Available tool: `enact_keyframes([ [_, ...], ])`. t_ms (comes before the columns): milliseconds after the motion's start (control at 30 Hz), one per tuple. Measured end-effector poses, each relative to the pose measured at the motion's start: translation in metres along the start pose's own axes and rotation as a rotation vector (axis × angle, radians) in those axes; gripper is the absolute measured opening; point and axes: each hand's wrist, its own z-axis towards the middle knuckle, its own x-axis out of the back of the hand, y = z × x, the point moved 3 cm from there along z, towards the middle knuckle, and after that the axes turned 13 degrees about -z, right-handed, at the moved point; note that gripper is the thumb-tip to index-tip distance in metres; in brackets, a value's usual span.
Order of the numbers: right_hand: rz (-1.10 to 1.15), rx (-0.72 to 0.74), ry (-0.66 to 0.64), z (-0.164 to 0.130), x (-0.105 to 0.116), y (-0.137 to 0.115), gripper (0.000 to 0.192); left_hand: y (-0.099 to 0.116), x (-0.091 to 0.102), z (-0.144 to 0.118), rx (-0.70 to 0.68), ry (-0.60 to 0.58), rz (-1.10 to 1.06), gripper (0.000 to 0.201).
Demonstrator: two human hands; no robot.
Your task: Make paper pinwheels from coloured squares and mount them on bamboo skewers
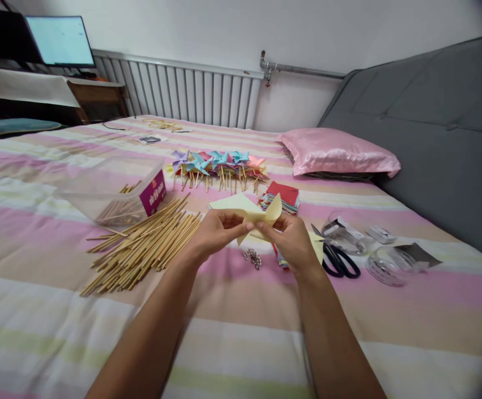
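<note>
Between my two hands is a pale yellow paper pinwheel (261, 217), its blades curled in toward the middle. My left hand (221, 231) pinches it from the left, thumb on the near side. From the right, my right hand (291, 235) grips it with thumb and fingers closed. Below them on the bedspread lies a small heap of metal pins (252, 257). Behind the pinwheel sits a pale paper sheet (235, 203), and a stack of coloured paper squares (283, 195) with red on top. More paper lies partly hidden under my right hand.
Wooden sticks (145, 244) are spread at left beside a clear plastic box (112, 183). Finished pinwheels (216, 160) lie in a row farther back. Black-handled scissors (338, 260) and clear round containers (390, 266) are at right. A pink pillow (338, 151) rests near the grey headboard (432, 122).
</note>
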Motion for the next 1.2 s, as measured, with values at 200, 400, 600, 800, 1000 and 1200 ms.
enact_keyframes([
  [200, 0.173, -0.070, 0.103, 0.001, 0.002, 0.002, 0.028, 0.016, 0.061, -0.006, 0.012, 0.438, 0.675, 0.041],
  [400, 0.209, -0.068, 0.091, 0.001, -0.001, 0.004, 0.027, 0.011, 0.075, -0.013, 0.468, 0.493, 1.328, 0.017],
  [600, 0.203, -0.067, 0.080, 0.001, -0.003, 0.003, 0.028, 0.008, 0.072, -0.014, 0.607, 0.469, 1.397, 0.023],
  [800, 0.215, -0.066, 0.061, 0.000, -0.004, 0.004, 0.029, 0.005, 0.075, -0.014, 0.598, 0.446, 1.371, 0.026],
  [1000, 0.203, -0.066, 0.051, 0.001, -0.005, 0.004, 0.030, 0.005, 0.084, -0.015, 0.527, 0.562, 1.380, 0.022],
  [1200, 0.192, -0.065, 0.033, 0.001, -0.006, 0.004, 0.028, 0.002, 0.089, -0.014, 0.581, 0.563, 1.384, 0.025],
])
